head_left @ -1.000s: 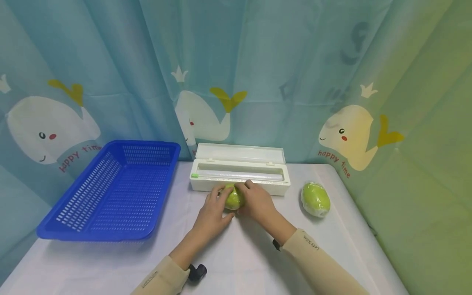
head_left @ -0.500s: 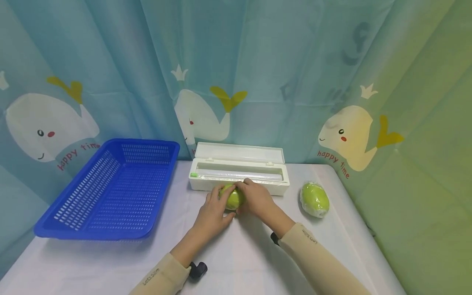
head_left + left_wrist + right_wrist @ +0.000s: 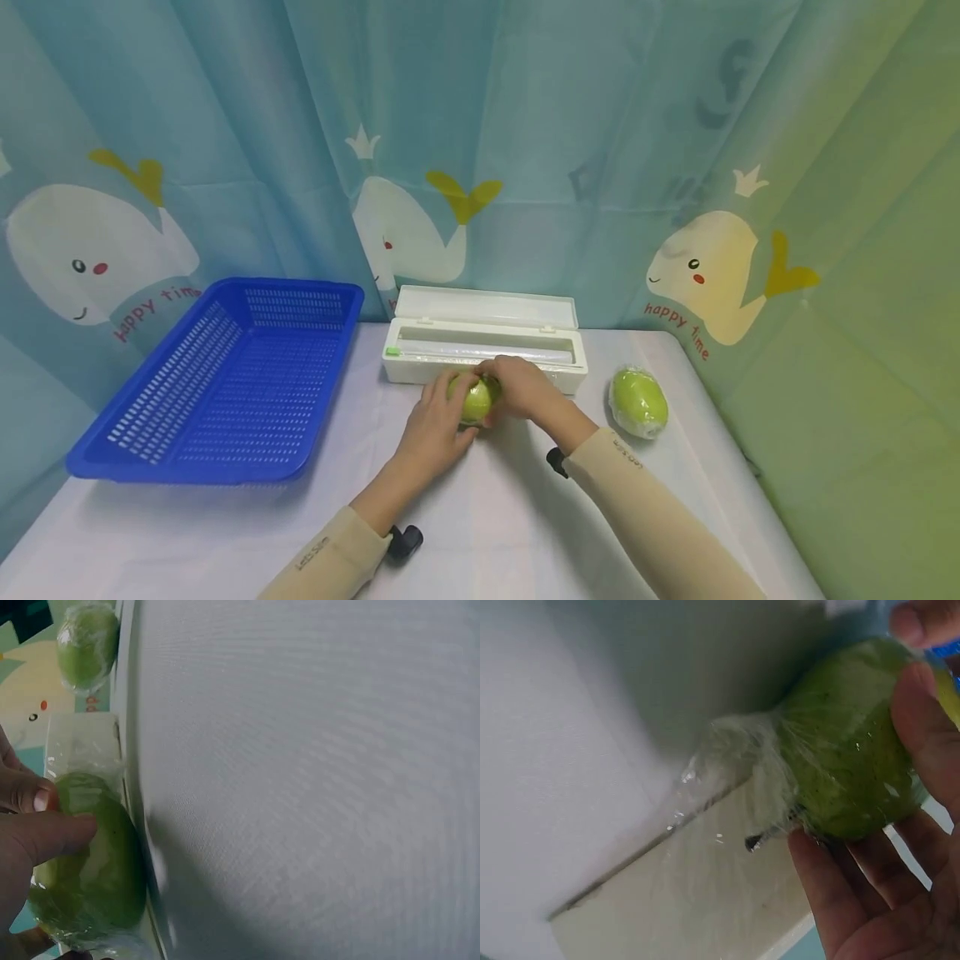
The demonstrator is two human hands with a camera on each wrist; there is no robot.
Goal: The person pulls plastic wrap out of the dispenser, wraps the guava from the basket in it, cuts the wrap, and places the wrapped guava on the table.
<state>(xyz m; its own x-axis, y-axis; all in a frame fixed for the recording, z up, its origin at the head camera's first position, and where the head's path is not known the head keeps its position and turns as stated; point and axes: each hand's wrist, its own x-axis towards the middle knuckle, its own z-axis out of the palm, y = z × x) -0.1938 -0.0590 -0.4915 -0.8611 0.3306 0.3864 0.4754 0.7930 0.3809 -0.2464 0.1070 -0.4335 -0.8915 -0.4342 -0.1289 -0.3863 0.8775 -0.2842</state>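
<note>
Both hands hold a green pear [image 3: 476, 404] wrapped in clear plastic film, just in front of a white cling film dispenser [image 3: 408, 369]. My left hand [image 3: 435, 429] grips it from the left, thumb [image 3: 64, 834] across its near side. From the right, my right hand [image 3: 525, 388] has curled fingers around the other end. In the right wrist view, a dark stem [image 3: 754, 842] shows at one end of the pear, and loose, crumpled film [image 3: 735, 754] sticks out there. The dispenser's lid [image 3: 487, 307] stands raised, with a film roll [image 3: 487, 352] inside.
A second film-wrapped green fruit [image 3: 637, 402] lies on the white-covered table [image 3: 495, 533] at the right. On the left stands a blue perforated basket [image 3: 255, 392]. A whale-print curtain [image 3: 570, 142] hangs behind the table.
My right hand has shifted slightly around the pear, its fingers now curling over the top right. The left hand keeps its grip. Basket, dispenser and second fruit keep their places.
</note>
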